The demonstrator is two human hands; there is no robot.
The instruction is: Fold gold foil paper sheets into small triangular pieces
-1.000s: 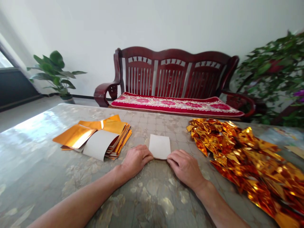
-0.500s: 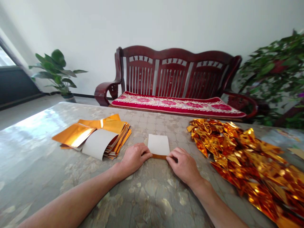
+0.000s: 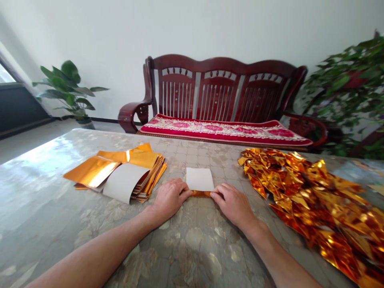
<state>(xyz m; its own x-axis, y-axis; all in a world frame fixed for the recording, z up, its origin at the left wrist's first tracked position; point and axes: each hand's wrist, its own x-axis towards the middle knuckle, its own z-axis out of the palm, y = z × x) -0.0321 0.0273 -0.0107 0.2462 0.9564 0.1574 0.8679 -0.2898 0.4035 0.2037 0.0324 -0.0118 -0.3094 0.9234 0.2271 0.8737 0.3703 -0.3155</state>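
Observation:
A sheet of gold foil paper (image 3: 199, 179) lies in front of me, white side up, its near edge folded over into a narrow gold strip. My left hand (image 3: 173, 197) pinches the left end of that strip between thumb and fingers. At the opposite end, my right hand (image 3: 230, 202) grips it the same way. Left of my hands is a loose stack of gold foil paper (image 3: 93, 171), one sheet curling with its white back showing. On the right spreads a big heap of folded gold foil pieces (image 3: 300, 192).
The table (image 3: 186, 260) has a patterned, glossy cover. Behind it stands a dark red wooden bench (image 3: 216, 90) with a red floral seat mat (image 3: 216, 129). Potted plants flank it, a leafy one (image 3: 70, 90) at left. A clear plastic bag (image 3: 357, 172) lies beyond the heap.
The gold strip along the sheet's near edge looks turned over further, and less white shows. Both hands keep their pinch at its ends. The view has shifted slightly.

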